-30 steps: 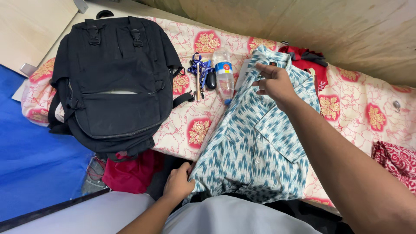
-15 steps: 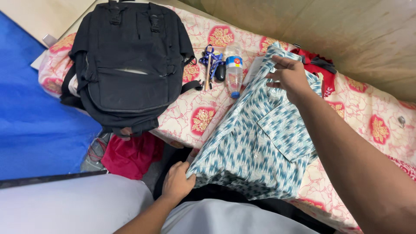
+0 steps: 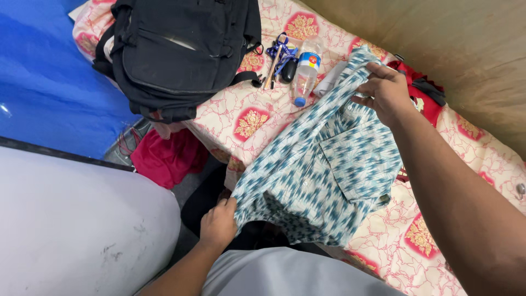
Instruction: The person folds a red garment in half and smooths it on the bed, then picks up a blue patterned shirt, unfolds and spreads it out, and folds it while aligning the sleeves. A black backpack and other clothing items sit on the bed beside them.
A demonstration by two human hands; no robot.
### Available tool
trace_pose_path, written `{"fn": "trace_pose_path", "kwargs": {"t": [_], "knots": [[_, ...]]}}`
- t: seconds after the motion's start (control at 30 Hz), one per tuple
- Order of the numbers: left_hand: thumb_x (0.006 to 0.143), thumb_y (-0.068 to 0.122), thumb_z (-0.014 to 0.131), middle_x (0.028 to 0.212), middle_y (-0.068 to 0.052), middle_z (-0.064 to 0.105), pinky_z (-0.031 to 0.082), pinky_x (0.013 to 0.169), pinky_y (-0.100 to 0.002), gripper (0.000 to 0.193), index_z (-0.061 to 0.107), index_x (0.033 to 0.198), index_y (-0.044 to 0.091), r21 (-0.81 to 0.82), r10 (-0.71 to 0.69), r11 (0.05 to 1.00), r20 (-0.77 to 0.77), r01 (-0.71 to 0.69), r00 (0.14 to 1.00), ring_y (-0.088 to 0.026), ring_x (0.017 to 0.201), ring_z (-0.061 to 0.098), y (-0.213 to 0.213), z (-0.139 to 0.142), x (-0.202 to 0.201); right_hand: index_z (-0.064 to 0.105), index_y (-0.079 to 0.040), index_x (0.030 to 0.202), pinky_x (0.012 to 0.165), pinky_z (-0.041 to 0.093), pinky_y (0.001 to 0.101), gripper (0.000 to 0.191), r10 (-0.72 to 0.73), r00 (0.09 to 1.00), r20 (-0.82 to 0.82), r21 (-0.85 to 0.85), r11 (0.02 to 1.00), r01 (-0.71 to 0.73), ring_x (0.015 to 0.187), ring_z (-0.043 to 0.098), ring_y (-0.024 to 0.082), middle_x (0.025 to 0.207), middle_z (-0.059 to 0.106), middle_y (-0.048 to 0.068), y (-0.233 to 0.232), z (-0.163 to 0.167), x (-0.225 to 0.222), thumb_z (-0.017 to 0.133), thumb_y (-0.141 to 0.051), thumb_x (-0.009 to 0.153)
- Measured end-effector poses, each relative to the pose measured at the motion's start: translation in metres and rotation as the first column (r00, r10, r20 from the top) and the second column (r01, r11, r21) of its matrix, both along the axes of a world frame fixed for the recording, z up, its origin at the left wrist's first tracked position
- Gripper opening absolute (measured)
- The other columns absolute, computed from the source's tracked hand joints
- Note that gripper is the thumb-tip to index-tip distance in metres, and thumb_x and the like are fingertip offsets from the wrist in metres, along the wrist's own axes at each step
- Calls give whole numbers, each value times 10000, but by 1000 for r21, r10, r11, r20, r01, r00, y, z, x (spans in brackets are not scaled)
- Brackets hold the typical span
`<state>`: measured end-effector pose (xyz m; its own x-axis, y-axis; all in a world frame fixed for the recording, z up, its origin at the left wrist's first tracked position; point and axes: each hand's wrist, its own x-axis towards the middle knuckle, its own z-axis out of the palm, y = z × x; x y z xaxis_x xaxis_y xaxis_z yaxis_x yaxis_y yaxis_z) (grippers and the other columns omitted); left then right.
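Surface: a bed [image 3: 482, 148] under a pink-and-cream floral sheet, running from top centre to the lower right of the frame.
Upper left: a black backpack [image 3: 181, 49] lies flat on the sheet.
Top centre: a blue lanyard with pens [image 3: 276, 55], a small dark object [image 3: 289, 69] and a clear plastic bottle [image 3: 306, 71] lying on its side, all close together just right of the backpack.
Centre: a blue-and-white patterned shirt [image 3: 323, 170] spread over the bed's edge.
Upper right: red and black clothes [image 3: 424, 90] by the wall.

The single head camera is looking steeply down, close over the bed [image 3: 257, 118], backpack [image 3: 181, 49] sitting upper left.
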<state>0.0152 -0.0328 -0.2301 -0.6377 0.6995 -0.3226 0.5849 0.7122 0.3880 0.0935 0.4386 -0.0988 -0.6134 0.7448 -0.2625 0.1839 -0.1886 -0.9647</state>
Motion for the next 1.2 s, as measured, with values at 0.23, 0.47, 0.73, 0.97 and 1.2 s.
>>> {"fn": "trace_pose_path", "kwargs": {"t": [0.23,0.47,0.73,0.97,1.2], "knots": [[833,59,723,1227,-133,641,566,911,-445,410,560,1206,103,-281,-52,957,100,78,994,-332,1112,678,-9,-15,15,496,-15,1480,911,607,503,518,-21,1000,8,-107,994,22,911,649,188,1085,602,69,9,-14,19,533,17,965],[798,193,833,1363,-113,550,521,977,-426,455,575,1160,93,-214,60,977,229,-10,972,-316,1237,584,0,-1,9,559,-55,1406,947,588,508,424,-84,996,-5,-196,977,81,969,636,211,1121,607,77,8,-35,28,572,-27,982],[850,168,754,1086,-89,628,531,886,-426,246,632,1049,92,304,129,944,9,-125,992,-303,1070,644,51,26,-9,447,-71,1275,908,601,486,377,-184,981,-59,-188,967,170,962,696,247,1122,611,120,22,-42,14,618,1,947],[750,148,804,1115,-166,588,418,983,-501,492,607,1187,38,493,-10,867,-125,70,992,-380,1096,581,106,40,-25,612,10,1129,791,644,419,216,-166,980,111,-122,976,179,837,679,206,1007,621,100,32,-38,-11,700,-132,992],[824,204,763,1178,-239,667,473,956,-495,625,502,1373,58,295,-4,954,205,-58,979,-424,1098,637,127,32,-33,593,-24,1180,867,613,419,247,-45,946,321,-333,930,157,974,713,246,1107,664,100,40,-46,-33,637,-179,993]]}}
